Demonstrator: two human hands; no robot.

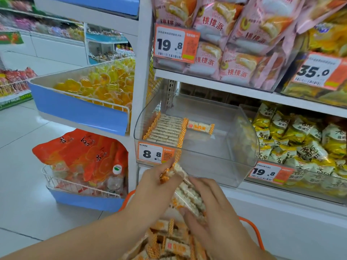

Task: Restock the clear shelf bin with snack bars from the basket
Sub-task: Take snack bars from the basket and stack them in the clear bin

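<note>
The clear shelf bin (216, 158) sits on the middle shelf. Inside it, at the left, lies a neat row of snack bars (165, 131) with orange-checked ends, and one loose bar (201, 126) lies beside the row. Just below the bin's front, both hands hold a stack of several snack bars (189, 196). My left hand (159, 182) pinches the stack's upper end. My right hand (210, 209) grips the stack's lower part from the right. Underneath, an orange basket (251, 228) holds several more bars (169, 244).
A price tag reading 8.8 (153, 152) is fixed to the bin's front left. A bin of yellow-white snack packs (300, 145) stands to the right. Pink cake packs (234, 34) fill the shelf above. At the left are a blue end-rack tray of orange jellies (90, 87) and orange bags (82, 152).
</note>
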